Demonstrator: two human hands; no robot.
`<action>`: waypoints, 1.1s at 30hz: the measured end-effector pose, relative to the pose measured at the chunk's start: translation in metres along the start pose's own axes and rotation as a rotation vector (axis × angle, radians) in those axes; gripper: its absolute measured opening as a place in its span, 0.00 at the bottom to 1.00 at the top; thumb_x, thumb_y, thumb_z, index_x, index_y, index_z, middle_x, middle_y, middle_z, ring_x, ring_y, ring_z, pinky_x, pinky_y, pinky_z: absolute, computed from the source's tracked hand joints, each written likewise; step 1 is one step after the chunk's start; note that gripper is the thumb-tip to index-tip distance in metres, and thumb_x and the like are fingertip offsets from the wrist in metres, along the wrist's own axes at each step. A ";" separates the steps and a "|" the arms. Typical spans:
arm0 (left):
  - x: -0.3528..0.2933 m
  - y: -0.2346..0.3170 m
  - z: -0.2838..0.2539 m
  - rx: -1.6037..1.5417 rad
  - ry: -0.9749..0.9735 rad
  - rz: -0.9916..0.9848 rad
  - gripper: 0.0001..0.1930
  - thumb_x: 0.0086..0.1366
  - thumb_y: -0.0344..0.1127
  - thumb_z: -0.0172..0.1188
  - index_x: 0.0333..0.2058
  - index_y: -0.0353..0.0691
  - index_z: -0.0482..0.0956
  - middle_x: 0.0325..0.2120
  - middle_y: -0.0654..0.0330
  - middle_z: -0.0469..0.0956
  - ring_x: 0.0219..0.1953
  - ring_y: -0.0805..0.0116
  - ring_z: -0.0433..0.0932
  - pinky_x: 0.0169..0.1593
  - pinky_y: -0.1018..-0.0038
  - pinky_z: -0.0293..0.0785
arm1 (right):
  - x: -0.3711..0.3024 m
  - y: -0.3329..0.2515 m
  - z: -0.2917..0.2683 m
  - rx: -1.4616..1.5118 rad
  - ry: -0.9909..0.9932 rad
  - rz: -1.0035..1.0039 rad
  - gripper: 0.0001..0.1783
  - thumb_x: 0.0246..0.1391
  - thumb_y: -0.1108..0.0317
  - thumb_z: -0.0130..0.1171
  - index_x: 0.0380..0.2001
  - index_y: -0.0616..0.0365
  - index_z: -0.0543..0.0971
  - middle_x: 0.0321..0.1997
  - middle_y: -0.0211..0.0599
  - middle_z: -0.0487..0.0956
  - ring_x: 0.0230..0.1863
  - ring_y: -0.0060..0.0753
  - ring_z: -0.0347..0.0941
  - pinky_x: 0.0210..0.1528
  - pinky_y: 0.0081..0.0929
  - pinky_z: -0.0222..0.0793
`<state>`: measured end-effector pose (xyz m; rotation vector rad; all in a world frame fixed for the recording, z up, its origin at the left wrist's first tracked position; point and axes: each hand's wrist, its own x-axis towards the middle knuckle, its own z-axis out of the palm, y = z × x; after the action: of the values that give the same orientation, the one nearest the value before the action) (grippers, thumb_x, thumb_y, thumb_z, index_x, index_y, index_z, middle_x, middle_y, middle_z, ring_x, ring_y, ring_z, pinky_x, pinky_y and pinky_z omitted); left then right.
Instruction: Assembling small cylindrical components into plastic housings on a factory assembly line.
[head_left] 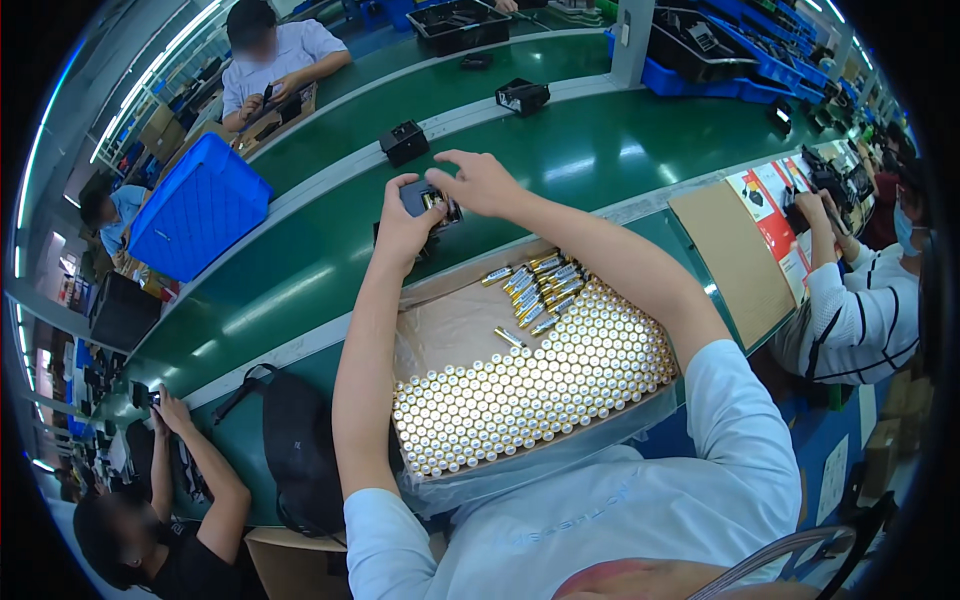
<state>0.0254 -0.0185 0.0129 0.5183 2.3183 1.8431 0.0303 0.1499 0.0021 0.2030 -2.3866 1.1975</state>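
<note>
My left hand (402,222) grips a small black device (417,197) above the green bench. Its thumb presses over the open compartment, where gold-coloured batteries (436,200) show. My right hand (482,186) is at the device's right side with index finger and thumb apart; whether it touches the casing I cannot tell. Below my arms lies an open cardboard box (447,283) of AA-type batteries. Most stand upright in tight rows (530,395), while several loose ones (540,290) lie on their sides at the box's far side.
Beyond my hands, black devices (404,143) (522,96) sit along the green conveyor (590,140). A blue crate (200,205) stands at the left, a black backpack (300,450) beside my left arm. Co-workers sit at the far left, lower left and right, where a cardboard sheet (735,262) lies.
</note>
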 end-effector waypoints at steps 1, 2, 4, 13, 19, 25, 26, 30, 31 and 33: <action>0.001 0.000 0.001 -0.043 0.008 -0.009 0.33 0.53 0.22 0.66 0.56 0.40 0.61 0.45 0.46 0.70 0.41 0.60 0.76 0.43 0.71 0.77 | 0.002 0.006 0.000 0.008 0.011 0.034 0.21 0.55 0.51 0.60 0.32 0.61 0.83 0.19 0.35 0.78 0.15 0.29 0.67 0.20 0.22 0.64; 0.001 0.001 0.002 -0.087 0.016 -0.017 0.33 0.53 0.22 0.66 0.56 0.40 0.61 0.45 0.46 0.70 0.41 0.60 0.76 0.44 0.71 0.77 | 0.002 0.011 0.001 0.015 0.022 0.068 0.23 0.57 0.49 0.58 0.30 0.61 0.83 0.18 0.35 0.77 0.15 0.30 0.66 0.19 0.23 0.64; 0.000 -0.005 -0.003 -0.139 0.021 -0.038 0.33 0.53 0.22 0.66 0.56 0.40 0.61 0.45 0.46 0.70 0.41 0.60 0.76 0.44 0.71 0.77 | 0.000 0.001 0.000 0.047 -0.093 0.181 0.24 0.57 0.48 0.56 0.27 0.60 0.82 0.17 0.34 0.76 0.14 0.29 0.65 0.18 0.23 0.63; 0.003 -0.021 -0.005 -0.202 -0.051 0.017 0.35 0.51 0.24 0.67 0.58 0.40 0.61 0.48 0.46 0.70 0.39 0.60 0.76 0.43 0.71 0.77 | -0.003 -0.004 -0.007 0.311 -0.458 0.497 0.28 0.60 0.46 0.52 0.14 0.56 0.75 0.11 0.30 0.67 0.11 0.23 0.57 0.13 0.22 0.56; 0.006 -0.010 -0.008 -0.064 -0.036 0.015 0.36 0.51 0.26 0.67 0.59 0.41 0.61 0.46 0.46 0.71 0.39 0.59 0.76 0.41 0.71 0.77 | -0.005 -0.006 0.002 0.449 -0.424 0.570 0.26 0.59 0.49 0.55 0.15 0.57 0.76 0.10 0.29 0.66 0.10 0.22 0.56 0.13 0.22 0.56; 0.007 -0.005 -0.011 0.228 0.128 0.008 0.35 0.52 0.31 0.66 0.58 0.40 0.62 0.43 0.45 0.74 0.38 0.55 0.77 0.41 0.68 0.77 | -0.003 -0.025 -0.008 0.226 -0.413 0.455 0.22 0.57 0.53 0.58 0.18 0.58 0.80 0.11 0.31 0.70 0.11 0.23 0.58 0.15 0.21 0.59; 0.004 -0.002 -0.012 0.313 0.163 0.014 0.34 0.53 0.33 0.66 0.58 0.40 0.62 0.42 0.44 0.74 0.38 0.53 0.77 0.42 0.67 0.77 | -0.004 -0.031 -0.014 0.126 -0.421 0.406 0.20 0.56 0.54 0.59 0.19 0.59 0.81 0.11 0.31 0.71 0.11 0.23 0.59 0.16 0.21 0.60; 0.011 -0.014 -0.014 0.595 0.274 0.046 0.31 0.55 0.37 0.62 0.57 0.39 0.63 0.43 0.42 0.73 0.38 0.47 0.76 0.44 0.63 0.75 | -0.005 -0.029 -0.034 -0.117 -0.453 0.072 0.11 0.47 0.61 0.63 0.23 0.57 0.84 0.16 0.33 0.76 0.14 0.27 0.65 0.22 0.24 0.66; 0.012 -0.021 -0.014 0.691 0.308 0.049 0.30 0.56 0.39 0.61 0.57 0.40 0.63 0.44 0.42 0.73 0.39 0.46 0.75 0.45 0.61 0.74 | -0.009 -0.039 -0.043 -0.222 -0.566 -0.095 0.08 0.42 0.64 0.63 0.24 0.56 0.84 0.17 0.33 0.77 0.16 0.31 0.67 0.24 0.27 0.67; 0.011 -0.030 -0.014 0.780 0.333 0.051 0.29 0.57 0.40 0.60 0.57 0.40 0.64 0.44 0.41 0.72 0.39 0.44 0.75 0.46 0.59 0.73 | -0.019 -0.063 -0.061 -0.423 -0.757 -0.314 0.07 0.37 0.68 0.64 0.24 0.55 0.84 0.20 0.35 0.79 0.20 0.38 0.70 0.27 0.32 0.69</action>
<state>0.0051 -0.0331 -0.0110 0.3548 3.2527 1.0241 0.0878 0.1587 0.0705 0.9913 -3.0059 0.4830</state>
